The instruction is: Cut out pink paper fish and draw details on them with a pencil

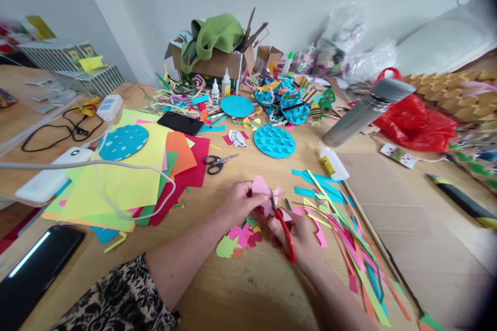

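- The left hand (243, 200) pinches the pink paper (259, 185) between thumb and fingers; the paper lies at its right end, at the fingertips.
- The right hand (298, 232) grips the red-handled scissors (288, 240), blades against the paper's right side.
- Colored scraps (228, 246) lie nearer, left of the right hand.

Clock positions run round the centre of the view. Two hands: left hand (243, 202) at six, right hand (303, 238) at five. Two pairs of scissors: red-handled scissors (288, 238) at five, black-handled scissors (216, 164) at eight. Three blue discs: speckled disc (123, 142) at nine, plain disc (236, 107) between eleven and twelve, dimpled disc (274, 141) at three. Three squeeze bottles: small white bottle (215, 94) and yellow-labelled bottle (225, 86) at eleven, larger bottle (334, 164) at three. One steel flask (357, 119) between two and three. Paper strips (357, 243) at four overlap, uncountable.
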The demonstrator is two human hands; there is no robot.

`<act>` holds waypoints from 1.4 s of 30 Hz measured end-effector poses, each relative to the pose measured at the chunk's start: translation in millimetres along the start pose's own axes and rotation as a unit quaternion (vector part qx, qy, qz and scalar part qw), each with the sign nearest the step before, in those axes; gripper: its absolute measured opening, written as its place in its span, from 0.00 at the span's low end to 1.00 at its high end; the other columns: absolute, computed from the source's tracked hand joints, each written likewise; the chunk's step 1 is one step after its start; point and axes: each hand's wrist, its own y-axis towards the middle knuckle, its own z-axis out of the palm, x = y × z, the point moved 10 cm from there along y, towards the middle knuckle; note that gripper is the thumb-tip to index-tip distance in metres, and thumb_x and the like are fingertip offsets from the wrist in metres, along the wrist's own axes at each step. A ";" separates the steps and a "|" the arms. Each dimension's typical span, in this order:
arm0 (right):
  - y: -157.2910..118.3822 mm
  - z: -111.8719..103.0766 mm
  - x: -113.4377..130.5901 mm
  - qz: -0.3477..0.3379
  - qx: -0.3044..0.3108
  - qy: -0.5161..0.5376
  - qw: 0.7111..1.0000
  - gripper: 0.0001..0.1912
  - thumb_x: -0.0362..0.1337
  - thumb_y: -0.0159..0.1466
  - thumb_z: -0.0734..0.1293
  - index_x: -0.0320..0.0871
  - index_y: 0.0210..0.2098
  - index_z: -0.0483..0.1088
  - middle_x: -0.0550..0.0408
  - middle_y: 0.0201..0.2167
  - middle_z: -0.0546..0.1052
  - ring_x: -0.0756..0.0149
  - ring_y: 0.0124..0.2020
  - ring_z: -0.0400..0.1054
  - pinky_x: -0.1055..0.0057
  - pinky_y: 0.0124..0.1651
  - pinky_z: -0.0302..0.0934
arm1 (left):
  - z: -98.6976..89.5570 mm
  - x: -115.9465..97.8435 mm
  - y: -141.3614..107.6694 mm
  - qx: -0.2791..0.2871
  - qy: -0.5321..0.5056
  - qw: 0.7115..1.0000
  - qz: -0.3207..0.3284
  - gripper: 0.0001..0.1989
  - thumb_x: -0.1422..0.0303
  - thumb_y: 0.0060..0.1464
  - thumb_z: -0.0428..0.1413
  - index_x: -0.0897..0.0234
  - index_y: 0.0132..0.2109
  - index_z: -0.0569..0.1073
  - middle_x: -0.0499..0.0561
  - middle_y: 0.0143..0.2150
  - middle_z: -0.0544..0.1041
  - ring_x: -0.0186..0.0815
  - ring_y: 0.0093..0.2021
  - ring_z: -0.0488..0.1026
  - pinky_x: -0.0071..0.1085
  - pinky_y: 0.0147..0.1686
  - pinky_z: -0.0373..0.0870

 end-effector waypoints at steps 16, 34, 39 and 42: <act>-0.3 -0.9 -4.0 0.007 -0.010 0.004 1.000 0.23 0.55 0.57 0.70 0.40 0.36 0.70 0.59 0.18 0.68 0.69 0.18 0.59 0.73 0.22 0.59 | 2.4 4.3 -0.5 -0.010 -0.026 1.000 -0.002 0.09 0.64 0.44 0.60 0.68 0.29 0.75 0.51 0.26 0.76 0.34 0.26 0.72 0.28 0.29 0.67; 0.6 -3.9 -4.5 0.005 -0.027 0.008 1.000 0.21 0.54 0.56 0.71 0.43 0.28 0.65 0.60 0.16 0.66 0.69 0.18 0.59 0.74 0.21 0.55 | 3.0 2.7 -1.4 -0.012 -0.019 1.000 -0.005 0.09 0.65 0.44 0.60 0.68 0.30 0.75 0.52 0.27 0.77 0.34 0.27 0.72 0.29 0.30 0.68; 0.9 -3.7 -5.2 0.004 -0.024 0.018 1.000 0.23 0.54 0.55 0.72 0.44 0.23 0.61 0.60 0.15 0.66 0.71 0.17 0.57 0.74 0.20 0.53 | 2.1 4.2 -0.4 -0.011 -0.020 1.000 -0.006 0.09 0.64 0.44 0.60 0.68 0.29 0.75 0.52 0.26 0.76 0.33 0.26 0.71 0.29 0.29 0.67; 1.7 -3.4 -4.7 0.001 -0.022 0.020 1.000 0.24 0.55 0.55 0.72 0.44 0.22 0.61 0.60 0.15 0.66 0.71 0.17 0.56 0.74 0.20 0.52 | 2.5 5.2 -0.8 -0.006 -0.024 1.000 -0.009 0.11 0.63 0.45 0.61 0.68 0.29 0.75 0.52 0.26 0.76 0.34 0.26 0.72 0.30 0.30 0.67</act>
